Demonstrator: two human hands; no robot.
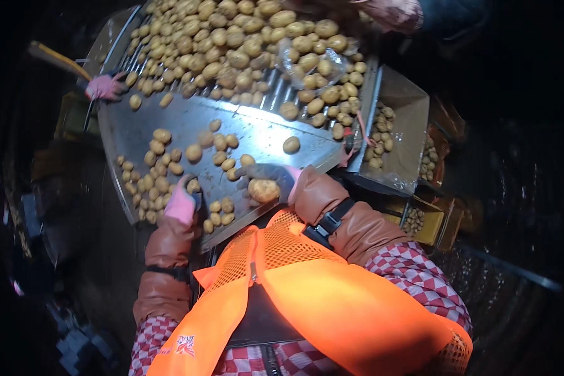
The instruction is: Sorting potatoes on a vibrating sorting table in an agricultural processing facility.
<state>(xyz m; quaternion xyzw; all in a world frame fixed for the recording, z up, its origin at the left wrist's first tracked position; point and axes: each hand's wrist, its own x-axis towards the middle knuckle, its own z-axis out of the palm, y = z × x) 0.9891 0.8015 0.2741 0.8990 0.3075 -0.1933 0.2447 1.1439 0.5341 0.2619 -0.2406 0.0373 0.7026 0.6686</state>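
Observation:
My left hand point(183, 199), in a pink glove with a dark palm, is at the near left of a metal sorting tray point(250, 122). Its thumb and fingers are closed around a small potato point(193, 186). At the tray's near edge, in front of my orange vest, my right hand point(281, 178) has its gloved fingers curled over a large potato point(264, 190). One smaller potato point(247, 160) lies just beyond those fingers. Left of my left hand is a cluster of loose potatoes point(150, 185), and several more point(220, 213) lie between my two hands.
Beyond the tray, a roller bed point(276, 88) carries a heap of potatoes point(232, 44) and crumpled clear plastic point(332, 62). A pink glove point(105, 86) is at the far left corner. On the right stands a bin point(404, 100) with potatoes, above yellow crates point(429, 219). Somebody's sleeve point(391, 14) shows at the top.

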